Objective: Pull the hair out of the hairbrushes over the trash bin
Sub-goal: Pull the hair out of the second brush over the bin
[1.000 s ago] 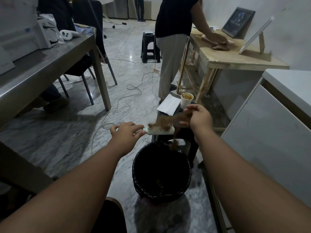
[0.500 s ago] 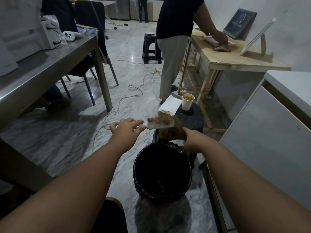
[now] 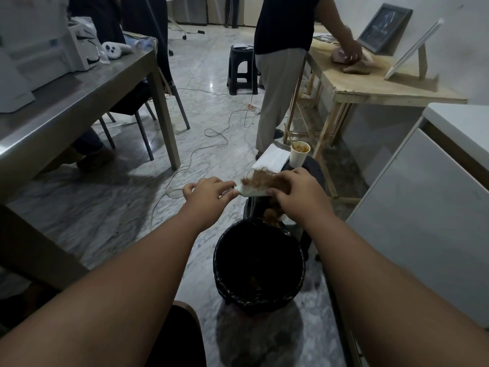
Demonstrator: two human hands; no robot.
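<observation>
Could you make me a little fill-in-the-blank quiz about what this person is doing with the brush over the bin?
1. The left hand holds a ____ hairbrush.
2. The right hand grips the ____ hair on its bristles.
3. Under both hands stands a trash bin lined with a ____ bag.
4. The paper cup on the stool is not tipped over; it stands ____.

Missing words: white; brown; black; upright.

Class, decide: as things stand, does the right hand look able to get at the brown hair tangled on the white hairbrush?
Likely yes: the right hand has fingers curled on the brown hair, nothing lies between, and the left hand holds the white hairbrush out beside it.
</observation>
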